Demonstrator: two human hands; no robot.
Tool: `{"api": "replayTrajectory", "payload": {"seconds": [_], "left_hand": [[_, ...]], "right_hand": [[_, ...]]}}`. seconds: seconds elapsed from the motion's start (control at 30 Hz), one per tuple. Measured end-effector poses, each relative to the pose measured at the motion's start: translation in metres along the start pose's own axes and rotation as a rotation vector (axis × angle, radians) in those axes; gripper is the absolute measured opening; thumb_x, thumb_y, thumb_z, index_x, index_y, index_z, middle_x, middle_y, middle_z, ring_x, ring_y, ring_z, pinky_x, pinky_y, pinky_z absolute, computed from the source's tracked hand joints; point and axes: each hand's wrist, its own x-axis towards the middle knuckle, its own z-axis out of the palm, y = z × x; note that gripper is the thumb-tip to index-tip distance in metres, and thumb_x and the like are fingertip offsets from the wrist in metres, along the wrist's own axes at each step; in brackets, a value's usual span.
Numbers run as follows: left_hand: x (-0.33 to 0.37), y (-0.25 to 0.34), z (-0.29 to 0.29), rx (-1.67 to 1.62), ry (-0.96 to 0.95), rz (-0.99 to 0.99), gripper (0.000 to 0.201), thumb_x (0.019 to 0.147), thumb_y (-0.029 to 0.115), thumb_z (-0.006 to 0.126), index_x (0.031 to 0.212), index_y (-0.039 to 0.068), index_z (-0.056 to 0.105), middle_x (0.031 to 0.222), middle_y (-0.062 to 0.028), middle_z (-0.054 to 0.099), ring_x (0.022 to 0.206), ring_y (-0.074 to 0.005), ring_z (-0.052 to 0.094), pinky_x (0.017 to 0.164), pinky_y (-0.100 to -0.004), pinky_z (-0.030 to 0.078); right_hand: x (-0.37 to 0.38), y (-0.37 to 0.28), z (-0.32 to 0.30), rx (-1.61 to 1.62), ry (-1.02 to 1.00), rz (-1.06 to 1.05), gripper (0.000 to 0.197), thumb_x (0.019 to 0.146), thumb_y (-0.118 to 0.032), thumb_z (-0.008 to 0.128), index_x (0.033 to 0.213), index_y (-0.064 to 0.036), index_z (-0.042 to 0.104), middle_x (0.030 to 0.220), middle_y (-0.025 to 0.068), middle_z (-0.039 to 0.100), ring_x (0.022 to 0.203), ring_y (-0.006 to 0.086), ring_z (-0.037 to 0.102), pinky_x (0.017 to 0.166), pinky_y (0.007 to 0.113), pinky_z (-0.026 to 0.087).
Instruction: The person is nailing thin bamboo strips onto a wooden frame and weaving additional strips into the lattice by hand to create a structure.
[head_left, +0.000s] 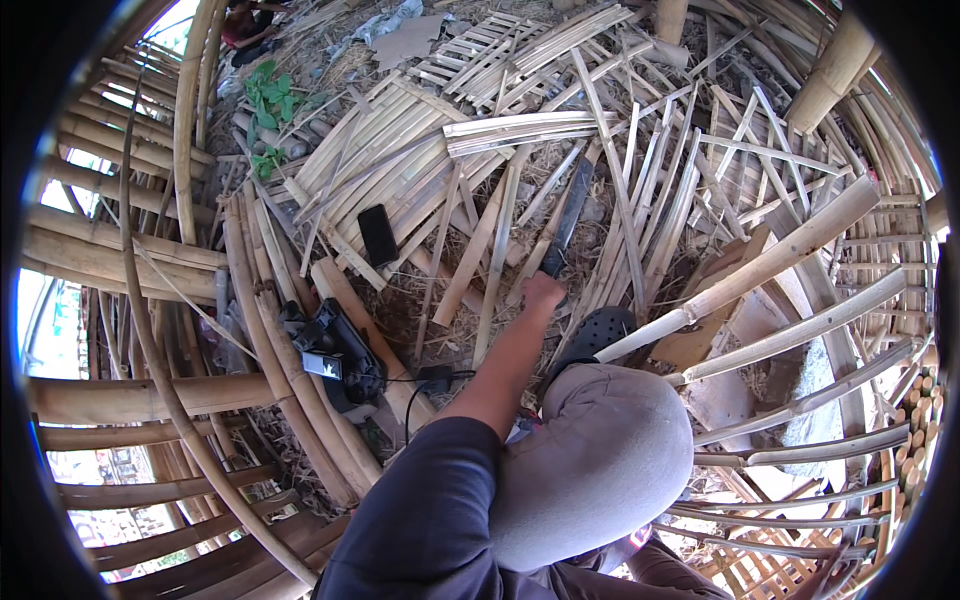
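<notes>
My left hand (pixel 543 291) is closed round the handle end of a machete. The dark, long blade of the machete (pixel 572 208) points away from me, low over split bamboo strips and dry shavings. My bare forearm and dark sleeve come in from the lower left, beside my bent knee (pixel 600 460) in grey cloth. A dark clog with holes (pixel 603 328) shows just right of the hand. Flat bamboo slats (pixel 495 255) lie left of the blade. I cannot make out my right hand anywhere in the picture.
A black phone (pixel 377 235) lies on bamboo slats to the left. Nearer stands black gear with a small lit screen (pixel 322 364) and a cable. Long split bamboo poles (pixel 780 260) slant in from the right. Bamboo railings (pixel 130 395) flank the left. Another person (pixel 250 30) is at the far left.
</notes>
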Motion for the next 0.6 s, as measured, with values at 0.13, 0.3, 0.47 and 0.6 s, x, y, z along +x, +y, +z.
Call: {"api": "replayTrajectory", "payload": {"seconds": [0.13, 0.3, 0.47, 0.6], "left_hand": [[0.004, 0.005, 0.004, -0.068, -0.045, -0.014, 0.047, 0.083, 0.029, 0.068, 0.124, 0.007, 0.059, 0.136, -0.0221, 0.047, 0.126, -0.0365, 0.05, 0.102, -0.0479, 0.045], [0.013, -0.004, -0.002, 0.006, -0.015, 0.091, 0.05, 0.081, 0.032, 0.072, 0.124, 0.009, 0.06, 0.135, -0.0186, 0.051, 0.125, -0.0365, 0.051, 0.102, -0.0481, 0.045], [-0.011, 0.024, 0.003, 0.07, 0.05, 0.113, 0.053, 0.076, 0.037, 0.077, 0.119, 0.009, 0.062, 0.129, -0.0167, 0.057, 0.122, -0.0344, 0.055, 0.1, -0.0472, 0.047], [0.051, -0.05, -0.03, 0.134, 0.237, 0.377, 0.048, 0.071, 0.037, 0.08, 0.105, 0.005, 0.069, 0.109, -0.0182, 0.067, 0.109, -0.0328, 0.064, 0.094, -0.0474, 0.051]], "right_hand": [[0.0, 0.001, -0.001, -0.002, 0.011, 0.002, 0.062, 0.091, -0.036, 0.071, 0.137, -0.0027, 0.047, 0.117, 0.0121, 0.057, 0.098, 0.0184, 0.058, 0.086, 0.036, 0.05], [0.0, 0.0, 0.003, 0.013, 0.003, -0.001, 0.062, 0.091, -0.036, 0.071, 0.137, -0.0029, 0.047, 0.117, 0.012, 0.057, 0.098, 0.0183, 0.058, 0.086, 0.035, 0.05], [-0.009, -0.002, -0.013, -0.004, 0.039, -0.003, 0.062, 0.091, -0.036, 0.071, 0.137, -0.0031, 0.047, 0.117, 0.0119, 0.057, 0.098, 0.0182, 0.058, 0.086, 0.035, 0.05], [-0.008, 0.007, 0.005, 0.109, -0.044, 0.014, 0.063, 0.091, -0.036, 0.072, 0.138, -0.0032, 0.046, 0.117, 0.0119, 0.057, 0.098, 0.0181, 0.058, 0.086, 0.035, 0.05]]}}
